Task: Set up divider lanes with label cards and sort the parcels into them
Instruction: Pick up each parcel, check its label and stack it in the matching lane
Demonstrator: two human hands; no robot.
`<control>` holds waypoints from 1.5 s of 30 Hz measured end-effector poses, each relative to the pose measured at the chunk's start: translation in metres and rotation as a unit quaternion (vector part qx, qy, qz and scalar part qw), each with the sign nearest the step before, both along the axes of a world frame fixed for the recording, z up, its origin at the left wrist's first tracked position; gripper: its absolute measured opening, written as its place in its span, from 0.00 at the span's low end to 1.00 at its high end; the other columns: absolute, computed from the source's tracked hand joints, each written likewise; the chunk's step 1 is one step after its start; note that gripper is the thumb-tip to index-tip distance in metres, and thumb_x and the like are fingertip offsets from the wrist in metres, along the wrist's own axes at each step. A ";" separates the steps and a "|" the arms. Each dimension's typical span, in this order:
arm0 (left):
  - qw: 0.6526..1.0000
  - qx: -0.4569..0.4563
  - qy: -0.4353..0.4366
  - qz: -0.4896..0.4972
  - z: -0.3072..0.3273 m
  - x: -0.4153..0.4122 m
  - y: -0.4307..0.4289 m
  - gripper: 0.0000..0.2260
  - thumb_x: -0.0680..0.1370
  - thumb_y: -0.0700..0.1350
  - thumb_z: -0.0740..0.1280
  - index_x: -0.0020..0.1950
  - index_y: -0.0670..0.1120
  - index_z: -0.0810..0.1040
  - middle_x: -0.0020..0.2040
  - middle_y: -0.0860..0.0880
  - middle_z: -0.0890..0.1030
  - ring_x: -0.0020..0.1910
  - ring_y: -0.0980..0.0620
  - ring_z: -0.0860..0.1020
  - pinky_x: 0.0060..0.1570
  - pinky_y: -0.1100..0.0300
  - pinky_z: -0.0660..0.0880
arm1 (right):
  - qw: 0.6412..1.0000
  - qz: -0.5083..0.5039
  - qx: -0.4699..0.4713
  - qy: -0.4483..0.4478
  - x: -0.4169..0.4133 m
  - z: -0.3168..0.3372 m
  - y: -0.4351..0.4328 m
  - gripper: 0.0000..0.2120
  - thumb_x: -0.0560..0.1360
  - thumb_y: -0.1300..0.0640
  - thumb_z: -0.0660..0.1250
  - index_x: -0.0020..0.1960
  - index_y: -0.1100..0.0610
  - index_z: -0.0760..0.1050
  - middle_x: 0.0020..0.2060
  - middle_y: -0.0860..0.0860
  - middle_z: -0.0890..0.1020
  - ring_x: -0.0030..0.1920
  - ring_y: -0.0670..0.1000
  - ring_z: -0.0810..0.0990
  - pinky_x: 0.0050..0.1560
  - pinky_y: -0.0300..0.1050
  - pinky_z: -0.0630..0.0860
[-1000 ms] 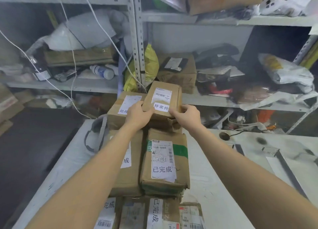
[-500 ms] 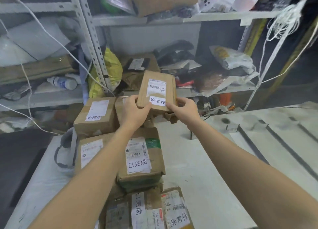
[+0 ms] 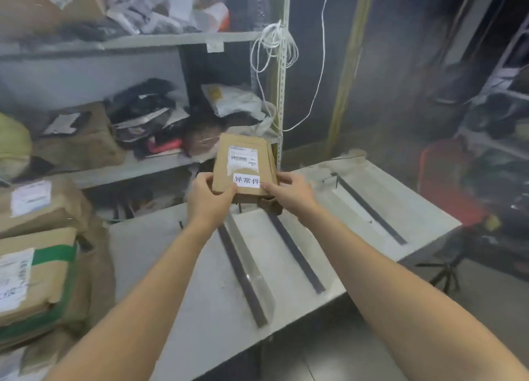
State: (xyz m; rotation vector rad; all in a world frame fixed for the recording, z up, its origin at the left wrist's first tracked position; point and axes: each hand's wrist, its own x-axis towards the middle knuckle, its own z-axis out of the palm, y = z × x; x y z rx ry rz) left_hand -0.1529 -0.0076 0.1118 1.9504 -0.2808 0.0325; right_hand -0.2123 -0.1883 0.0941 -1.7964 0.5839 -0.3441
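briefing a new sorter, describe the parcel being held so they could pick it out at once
Find the white table with dark divider strips. Above their far ends, the left hand and right hand hold a small brown parcel. Unlike the stacked parcels at left, it is held up; its white card reads 异常件.

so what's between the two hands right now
In the head view, a brown parcel sits between them: the left hand grips its near left corner, the right hand its near right corner.
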 end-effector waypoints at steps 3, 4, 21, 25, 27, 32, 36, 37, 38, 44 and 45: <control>0.999 -0.016 0.017 -0.034 -0.008 -0.031 -0.069 0.17 0.73 0.51 0.74 0.58 0.49 0.74 0.51 0.53 0.79 0.48 0.56 0.78 0.42 0.65 0.72 | 1.000 -0.003 0.015 0.004 -0.045 0.002 -0.067 0.29 0.67 0.47 0.74 0.65 0.56 0.77 0.52 0.59 0.85 0.35 0.57 0.85 0.30 0.46 0.78; 0.998 -0.024 0.024 -0.046 -0.010 -0.040 -0.092 0.17 0.73 0.50 0.74 0.57 0.49 0.74 0.52 0.53 0.79 0.49 0.56 0.78 0.45 0.63 0.74 | 1.000 -0.010 0.023 0.009 -0.057 0.002 -0.089 0.26 0.70 0.50 0.74 0.66 0.57 0.77 0.50 0.60 0.85 0.31 0.55 0.84 0.28 0.43 0.76; 0.988 -0.026 0.122 -0.090 -0.101 -0.074 -0.399 0.27 0.69 0.55 0.74 0.66 0.50 0.74 0.59 0.53 0.72 0.59 0.50 0.75 0.59 0.48 0.78 | 0.991 -0.053 -0.010 0.124 -0.108 -0.053 -0.382 0.22 0.68 0.44 0.72 0.59 0.53 0.82 0.47 0.51 0.87 0.46 0.56 0.85 0.35 0.44 0.75; 0.988 -0.005 0.144 -0.058 -0.114 -0.075 -0.428 0.31 0.64 0.59 0.72 0.65 0.52 0.74 0.61 0.52 0.73 0.59 0.49 0.77 0.58 0.48 0.79 | 0.991 -0.009 0.007 0.136 -0.098 -0.070 -0.418 0.16 0.73 0.49 0.71 0.58 0.54 0.82 0.46 0.51 0.87 0.44 0.53 0.85 0.33 0.40 0.75; 0.989 0.011 0.146 -0.034 -0.117 -0.075 -0.441 0.29 0.66 0.56 0.74 0.65 0.51 0.75 0.61 0.51 0.73 0.58 0.50 0.77 0.59 0.49 0.78 | 0.990 0.008 0.024 0.141 -0.093 -0.081 -0.431 0.11 0.76 0.53 0.70 0.56 0.55 0.83 0.45 0.51 0.87 0.41 0.50 0.84 0.33 0.40 0.76; 0.984 0.072 0.161 0.038 -0.124 -0.083 -0.470 0.27 0.70 0.51 0.73 0.68 0.47 0.74 0.58 0.49 0.71 0.57 0.48 0.76 0.60 0.48 0.77 | 0.983 0.063 0.093 0.145 -0.078 -0.107 -0.457 0.08 0.77 0.57 0.67 0.52 0.57 0.82 0.44 0.59 0.85 0.31 0.54 0.80 0.26 0.42 0.73; 0.974 0.114 0.174 0.088 -0.125 -0.094 -0.491 0.21 0.73 0.47 0.71 0.65 0.47 0.75 0.58 0.47 0.73 0.56 0.45 0.77 0.59 0.48 0.76 | 0.973 0.106 0.119 0.168 -0.071 -0.132 -0.469 0.09 0.78 0.55 0.65 0.54 0.57 0.80 0.41 0.58 0.84 0.30 0.53 0.79 0.24 0.40 0.70; 0.972 0.115 0.182 0.093 -0.126 -0.097 -0.496 0.20 0.73 0.47 0.70 0.65 0.47 0.75 0.58 0.46 0.74 0.56 0.45 0.78 0.58 0.48 0.77 | 0.971 0.113 0.115 0.177 -0.069 -0.138 -0.471 0.10 0.78 0.53 0.65 0.55 0.56 0.80 0.42 0.56 0.84 0.31 0.52 0.79 0.23 0.39 0.70; 0.970 0.114 0.192 0.098 -0.126 -0.098 -0.501 0.19 0.73 0.46 0.69 0.64 0.47 0.76 0.58 0.46 0.75 0.55 0.45 0.78 0.56 0.48 0.78 | 0.970 0.117 0.111 0.183 -0.068 -0.142 -0.474 0.12 0.78 0.51 0.65 0.56 0.56 0.79 0.43 0.55 0.84 0.33 0.52 0.79 0.24 0.38 0.70; 0.965 0.124 0.210 0.098 -0.133 -0.096 -0.522 0.09 0.75 0.43 0.69 0.54 0.50 0.76 0.53 0.46 0.80 0.48 0.47 0.80 0.47 0.56 0.78 | 0.970 0.123 0.070 0.197 -0.053 -0.152 -0.491 0.13 0.79 0.51 0.64 0.60 0.55 0.76 0.51 0.53 0.83 0.44 0.51 0.81 0.34 0.41 0.76; 0.965 0.116 0.216 0.098 -0.136 -0.093 -0.523 0.09 0.75 0.42 0.69 0.54 0.51 0.75 0.52 0.48 0.80 0.48 0.47 0.80 0.46 0.57 0.78 | 0.971 0.123 0.066 0.196 -0.048 -0.153 -0.493 0.13 0.78 0.52 0.64 0.61 0.55 0.76 0.51 0.53 0.83 0.45 0.51 0.81 0.37 0.44 0.79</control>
